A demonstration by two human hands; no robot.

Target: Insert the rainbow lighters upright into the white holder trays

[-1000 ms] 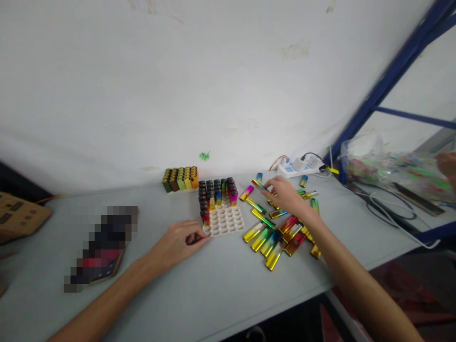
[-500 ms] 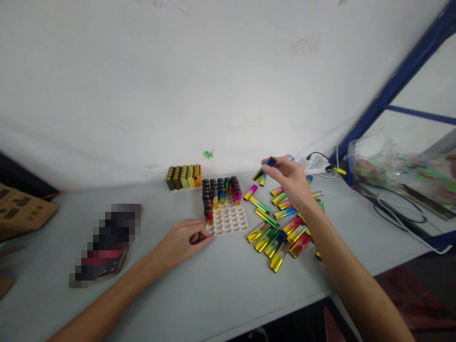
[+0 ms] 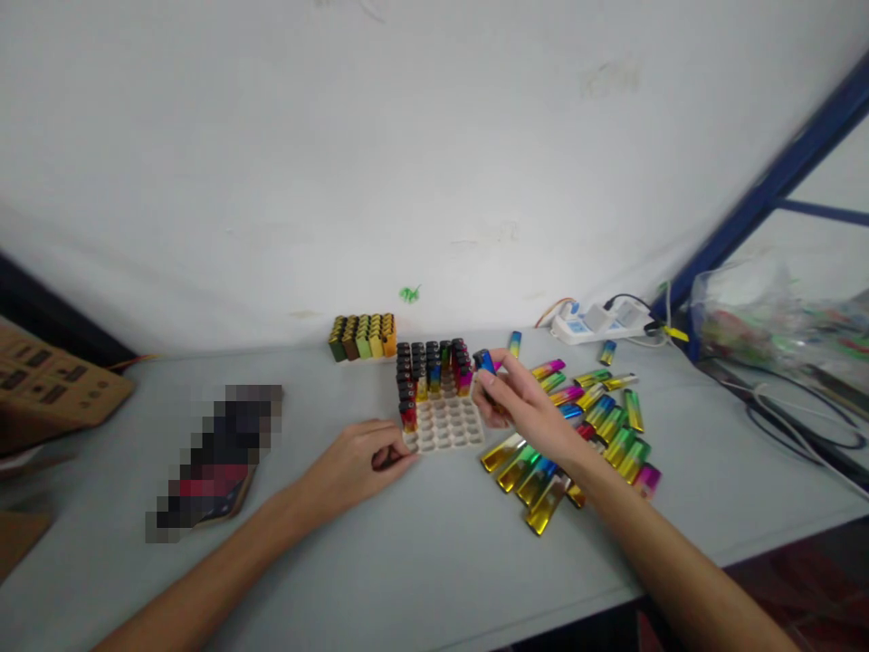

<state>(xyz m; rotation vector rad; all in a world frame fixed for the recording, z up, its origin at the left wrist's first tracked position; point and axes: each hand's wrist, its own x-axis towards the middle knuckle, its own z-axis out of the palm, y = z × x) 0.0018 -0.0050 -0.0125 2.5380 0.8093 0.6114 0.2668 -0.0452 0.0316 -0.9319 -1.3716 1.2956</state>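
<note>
Between the thumb and fingers of my right hand (image 3: pixel 520 398) is a blue lighter (image 3: pixel 484 362) with a black top, just right of the tray. The white tray (image 3: pixel 452 426) has round slots; black-topped lighters (image 3: pixel 421 362) stand upright in its back rows and left column, and the front right slots show bare. My left hand (image 3: pixel 363 457) rests on the table with its fingertips closed at the tray's front left corner; a dark thing shows within its curled fingers, too hidden to name. Many shiny multicoloured lighters (image 3: pixel 547 503) lie loose to the right of the tray.
A block of gold-topped lighters (image 3: pixel 363 337) stands by the wall. On the left are a pixelated dark object (image 3: pixel 221 462) and a cardboard box (image 3: pixel 61 385). A white power strip (image 3: pixel 601 323), cables and plastic bags (image 3: pixel 760 303) lie at the right, near a blue frame (image 3: pixel 760 195).
My right hand has moved left and toward me with the blue lighter, from above the loose lighters to the tray's right side. The view has shifted slightly; my left hand stays at the tray corner.
</note>
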